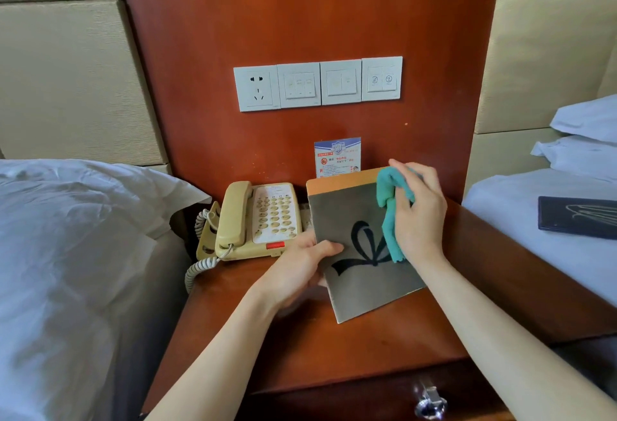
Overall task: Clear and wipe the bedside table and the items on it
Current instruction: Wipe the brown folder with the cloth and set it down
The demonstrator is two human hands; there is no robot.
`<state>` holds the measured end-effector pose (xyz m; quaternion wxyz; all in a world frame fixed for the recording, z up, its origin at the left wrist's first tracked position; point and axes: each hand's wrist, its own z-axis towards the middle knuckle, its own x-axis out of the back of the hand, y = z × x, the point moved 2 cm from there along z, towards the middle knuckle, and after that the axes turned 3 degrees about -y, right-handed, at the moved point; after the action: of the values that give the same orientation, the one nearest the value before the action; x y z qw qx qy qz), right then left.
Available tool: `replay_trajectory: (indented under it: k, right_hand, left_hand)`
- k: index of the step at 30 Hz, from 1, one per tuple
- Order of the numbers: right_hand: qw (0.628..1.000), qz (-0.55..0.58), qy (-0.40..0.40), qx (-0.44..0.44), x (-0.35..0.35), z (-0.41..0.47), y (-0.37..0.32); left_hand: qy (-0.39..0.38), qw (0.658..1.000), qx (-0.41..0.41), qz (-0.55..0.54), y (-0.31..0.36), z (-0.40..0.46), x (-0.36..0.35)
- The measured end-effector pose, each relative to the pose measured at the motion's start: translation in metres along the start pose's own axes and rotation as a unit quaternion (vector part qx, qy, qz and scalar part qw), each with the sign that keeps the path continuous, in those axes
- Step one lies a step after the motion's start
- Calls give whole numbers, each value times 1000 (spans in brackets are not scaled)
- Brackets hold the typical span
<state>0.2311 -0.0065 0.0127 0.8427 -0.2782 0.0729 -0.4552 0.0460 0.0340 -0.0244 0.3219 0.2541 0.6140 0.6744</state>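
Observation:
A grey folder (pixel 350 217) with an orange top band and a black bow print is held tilted above the wooden bedside table (pixel 334 347). My left hand (pixel 300 270) grips its left edge, thumb on the front. My right hand (pixel 420 210) holds a bunched teal cloth (pixel 389 197) against the folder's upper right part. A beige telephone (pixel 257 220) with a coiled cord sits at the table's back left. A small printed card (pixel 337 155) stands against the wooden panel behind the folder.
Beds with white linen flank the table on both sides. A dark booklet (pixel 577 217) lies on the right bed. A socket and switch plates (pixel 317 83) are set in the panel above. A drawer with a metal knob (pixel 430 404) is below the tabletop.

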Motion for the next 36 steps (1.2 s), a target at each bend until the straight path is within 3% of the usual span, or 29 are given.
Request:
replay_trajectory:
  k: [3,8,14,18,22,25,29,33,36]
  right_hand:
    - [1000,18,-16,-6,-2,-1,1]
    - [982,2,-181,54,-21,-14,-5]
    - [960,5,-275,50,-29,-19,-11]
    - [935,36,-352,6,-32,-25,-14]
    - [898,-9,-440,30,-39,-36,-14]
    - [914,0,-404,23,-39,-35,-13]
    - [964,-13,-266,19,-32,-24,-10]
    - [990,-18,-123,-73,-22,-10,2]
    - [977,32,-52,-206,-14,-3,18]
  left_hand:
    - [6,1000,-17,1,1,0,-2]
    - [80,992,-72,-66,4,2,6]
    - [155,972,-113,-139,7,3,10]
    - [203,954,-131,-180,9,2,14]
    - [256,926,-165,-222,16,2,26]
    - [260,918,-146,-263,17,3,26]
    - [238,927,-124,-263,16,3,23]
    - [233,932,-126,-246,17,2,23]
    - [232,933,-133,-240,17,2,23]
